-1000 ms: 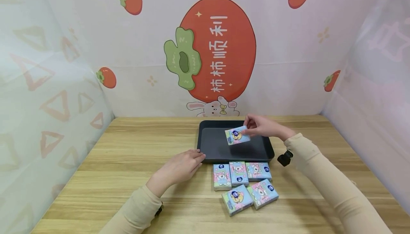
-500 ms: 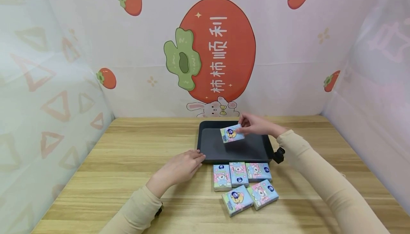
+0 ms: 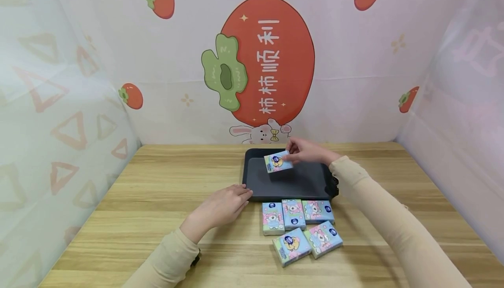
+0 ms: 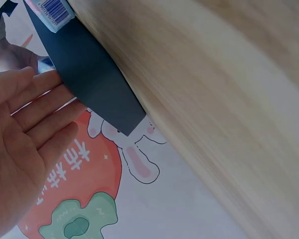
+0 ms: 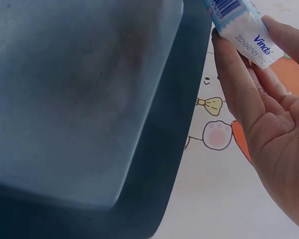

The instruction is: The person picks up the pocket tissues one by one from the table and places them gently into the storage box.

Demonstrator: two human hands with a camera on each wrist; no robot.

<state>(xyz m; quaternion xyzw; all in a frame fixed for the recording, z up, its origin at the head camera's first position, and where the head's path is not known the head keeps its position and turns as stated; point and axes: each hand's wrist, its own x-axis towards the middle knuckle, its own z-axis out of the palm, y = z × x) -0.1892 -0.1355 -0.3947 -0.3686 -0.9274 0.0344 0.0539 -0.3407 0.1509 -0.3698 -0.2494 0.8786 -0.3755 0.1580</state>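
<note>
My right hand pinches a small pastel tissue pack between thumb and fingers. It holds the pack tilted above the back left part of a dark grey tray. In the right wrist view, the end of the tissue pack shows the word Vinda, with the thumb on one side and fingers on the other. My left hand lies at the front left corner of the tray with its fingertips at the rim. The left wrist view shows that hand with straight fingers against the tray's outer wall.
Several more tissue packs lie on the wooden table in front of the tray. Three, including a middle one, line up along its front edge. Two others lie askew nearer the person. A printed cloth wall stands behind.
My right hand has carried the tissue pack leftward and slightly farther back over the tray. The left hand, the tray and the packs on the table have stayed put.
</note>
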